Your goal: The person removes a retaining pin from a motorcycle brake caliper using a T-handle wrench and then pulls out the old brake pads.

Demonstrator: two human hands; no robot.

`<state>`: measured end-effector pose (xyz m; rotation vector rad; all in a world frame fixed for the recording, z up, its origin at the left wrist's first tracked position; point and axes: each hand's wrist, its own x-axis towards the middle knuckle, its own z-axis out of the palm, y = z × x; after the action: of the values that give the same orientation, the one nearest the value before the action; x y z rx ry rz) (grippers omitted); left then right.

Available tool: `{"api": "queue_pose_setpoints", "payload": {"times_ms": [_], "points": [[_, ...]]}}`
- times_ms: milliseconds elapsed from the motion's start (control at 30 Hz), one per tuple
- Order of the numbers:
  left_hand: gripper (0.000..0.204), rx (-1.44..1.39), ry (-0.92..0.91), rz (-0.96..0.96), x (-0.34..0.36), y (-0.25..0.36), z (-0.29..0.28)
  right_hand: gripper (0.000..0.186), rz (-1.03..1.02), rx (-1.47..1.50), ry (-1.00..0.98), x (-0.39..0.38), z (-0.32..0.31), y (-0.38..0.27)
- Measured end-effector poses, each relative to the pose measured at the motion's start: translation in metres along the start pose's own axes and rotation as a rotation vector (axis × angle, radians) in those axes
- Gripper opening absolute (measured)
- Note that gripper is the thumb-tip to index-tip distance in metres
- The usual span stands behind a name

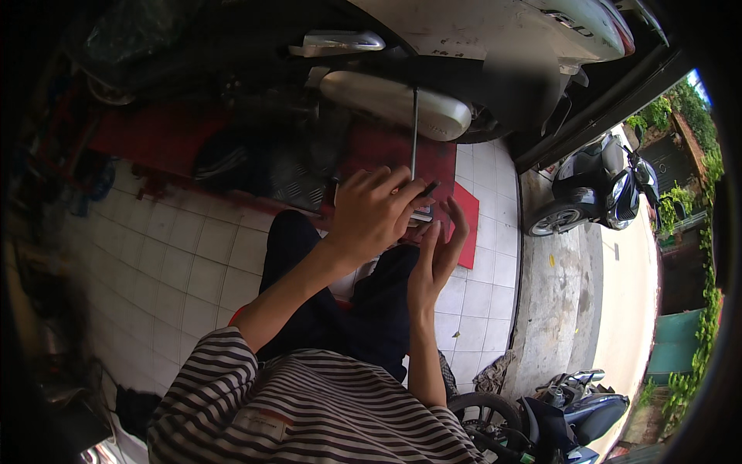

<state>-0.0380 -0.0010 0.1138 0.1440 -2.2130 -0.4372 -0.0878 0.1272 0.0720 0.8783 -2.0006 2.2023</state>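
My left hand [369, 213] is closed around the near end of a T-handle wrench [414, 143], with a short black end sticking out beside its fingers. The wrench's long thin metal shaft runs away from me to the pale belt-drive cover [386, 100] on a scooter's [471, 31] side. Its far tip overlaps the cover's edge; whether it sits on a bolt is too small to tell. Just to the right, my right hand [437, 259] is raised with curved fingers apart and nothing in them. Part of the handle is hidden behind my left fingers.
Beneath the scooter lies a red lift platform [379, 151] with a ribbed metal plate. White floor tiles [220, 240] surround my legs. A parked scooter [599, 185] stands outside on the right, and another motorbike [541, 417] is at the lower right.
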Motion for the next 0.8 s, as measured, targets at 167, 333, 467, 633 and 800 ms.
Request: {"api": "queue_pose_setpoints", "payload": {"times_ms": [167,333,467,633,800], "points": [[0.024,0.039,-0.001,-0.016,-0.012,0.006,0.022,0.022,-0.313,-0.451,-0.117,0.052,-0.011,-0.031],[0.018,-0.091,0.099,-0.12,-0.022,-0.007,0.017,0.011,-0.273,-0.392,-0.077,0.05,-0.01,-0.032],[0.026,-0.429,-0.126,-0.434,-0.024,-0.064,0.018,0.011,-0.259,-0.283,-0.041,0.049,-0.007,-0.03],[0.029,-1.161,-0.613,-0.574,0.01,-0.099,0.039,0.008,-0.253,-0.273,-0.051,0.051,-0.012,-0.022],[0.024,-1.302,-0.704,-0.558,0.016,-0.098,0.052,0.014,-0.386,-0.46,0.11,0.051,-0.021,-0.012]]}}
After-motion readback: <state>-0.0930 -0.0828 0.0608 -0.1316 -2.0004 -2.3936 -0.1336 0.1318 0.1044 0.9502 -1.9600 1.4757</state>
